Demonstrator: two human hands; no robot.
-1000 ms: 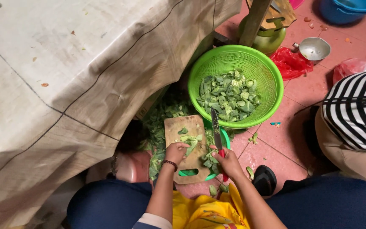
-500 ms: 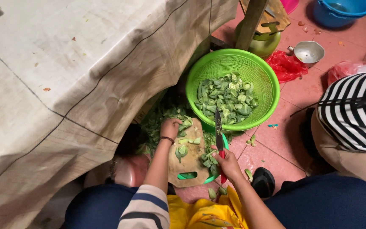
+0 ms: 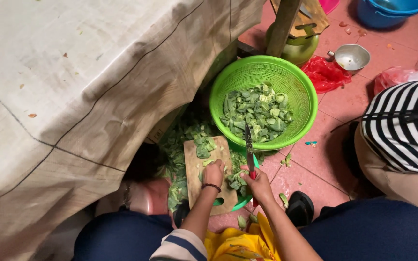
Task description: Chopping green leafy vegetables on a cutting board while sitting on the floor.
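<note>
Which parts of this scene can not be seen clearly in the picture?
- Head view: the red knife handle is hidden inside the right hand.
- What the left hand fingers press on the wooden cutting board is covered by that hand.
- The blue plastic tub is cut off by the top edge.

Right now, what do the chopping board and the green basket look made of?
Chopping board: likely wood, matte pale brown with worn, stained surface. Green basket: apparently moulded plastic, bright uniform green with fine perforated mesh walls and a smooth rim.
</note>
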